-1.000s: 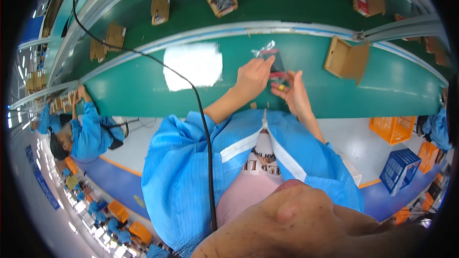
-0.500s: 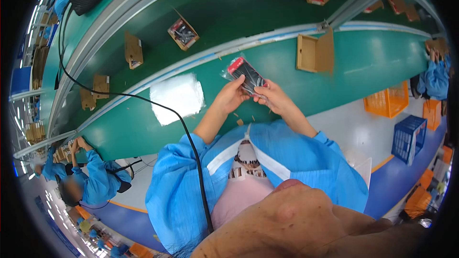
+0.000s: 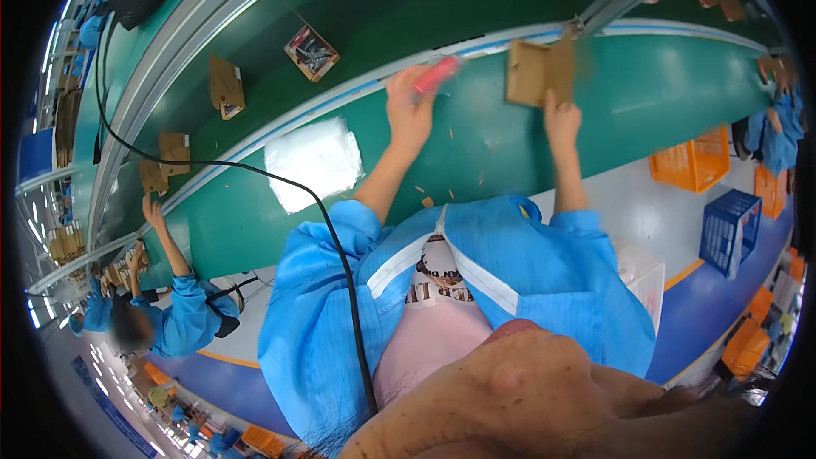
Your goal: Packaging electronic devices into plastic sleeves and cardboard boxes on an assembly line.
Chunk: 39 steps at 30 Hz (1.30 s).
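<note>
My left hand [image 3: 408, 104] is raised over the far side of the green table and closed on a clear plastic packet with a red top [image 3: 435, 76]. The packet is smeared by motion, so its contents do not show well. To the right, my right hand [image 3: 561, 117] grips the near edge of an open cardboard box [image 3: 527, 73], around the lid side. The box's inside looks bare brown, and its raised lid [image 3: 562, 68] is blurred.
A stack of clear plastic bags [image 3: 312, 166] lies on the green table [image 3: 476, 153] at left. Beyond the rail, a dark green belt [image 3: 399, 8] carries several cardboard boxes, one a filled box [image 3: 312, 54]. A black cable [image 3: 255, 172] crosses the view. Co-workers sit at both sides.
Both hands held the packet before. The right hand has let go and moved right to the cardboard box, while the left has carried the packet up and away. The belt boxes shifted slightly left.
</note>
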Available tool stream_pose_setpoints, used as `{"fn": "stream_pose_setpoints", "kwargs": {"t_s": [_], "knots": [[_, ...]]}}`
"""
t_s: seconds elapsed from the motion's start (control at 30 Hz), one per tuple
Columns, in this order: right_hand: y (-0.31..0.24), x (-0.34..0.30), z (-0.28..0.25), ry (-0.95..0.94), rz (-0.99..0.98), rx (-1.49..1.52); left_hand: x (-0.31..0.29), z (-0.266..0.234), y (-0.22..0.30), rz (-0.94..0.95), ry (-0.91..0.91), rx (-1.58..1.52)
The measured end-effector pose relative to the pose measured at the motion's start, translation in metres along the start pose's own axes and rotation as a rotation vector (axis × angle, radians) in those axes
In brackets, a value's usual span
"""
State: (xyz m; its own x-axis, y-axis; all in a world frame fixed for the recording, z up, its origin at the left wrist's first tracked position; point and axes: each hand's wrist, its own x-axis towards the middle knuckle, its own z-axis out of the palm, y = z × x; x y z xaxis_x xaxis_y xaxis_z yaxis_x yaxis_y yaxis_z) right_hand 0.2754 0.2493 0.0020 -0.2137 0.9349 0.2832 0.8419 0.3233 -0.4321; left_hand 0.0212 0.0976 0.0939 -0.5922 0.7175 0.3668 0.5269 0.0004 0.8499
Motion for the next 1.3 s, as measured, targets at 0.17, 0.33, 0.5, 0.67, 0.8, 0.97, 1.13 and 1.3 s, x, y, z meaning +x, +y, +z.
{"fn": "stream_pose_setpoints", "kwargs": {"t_s": [0.17,0.33,0.5,0.67,0.8,0.97,1.13,1.3], "knots": [[-0.108,-0.063,0.005,-0.172,-0.2,0.433,-0.018,0.017,-0.007,0.219,-0.068,0.163],[-0.135,-0.066,0.0,-0.312,-0.157,0.431,-0.054,0.012,-0.027,-0.344,-0.169,0.112],[-0.132,-0.065,0.008,-0.307,-0.25,0.407,-0.023,0.003,-0.017,-0.04,-0.203,0.713],[-0.134,-0.065,0.008,-0.336,-0.27,0.377,-0.024,-0.002,-0.04,0.192,-0.533,0.777],[-0.134,-0.063,0.007,-0.336,-0.278,0.337,-0.022,-0.002,-0.035,0.22,-0.545,0.843],[-0.143,-0.02,0.003,-0.415,-0.223,0.492,-0.027,-0.014,-0.045,0.105,-0.189,0.669],[-0.186,0.074,0.05,-0.561,-0.264,0.514,-0.034,-0.002,-0.075,0.068,-0.137,0.649],[-0.167,0.137,0.104,-0.399,0.083,0.678,-0.034,0.0,-0.088,0.045,-0.228,0.769]]}}
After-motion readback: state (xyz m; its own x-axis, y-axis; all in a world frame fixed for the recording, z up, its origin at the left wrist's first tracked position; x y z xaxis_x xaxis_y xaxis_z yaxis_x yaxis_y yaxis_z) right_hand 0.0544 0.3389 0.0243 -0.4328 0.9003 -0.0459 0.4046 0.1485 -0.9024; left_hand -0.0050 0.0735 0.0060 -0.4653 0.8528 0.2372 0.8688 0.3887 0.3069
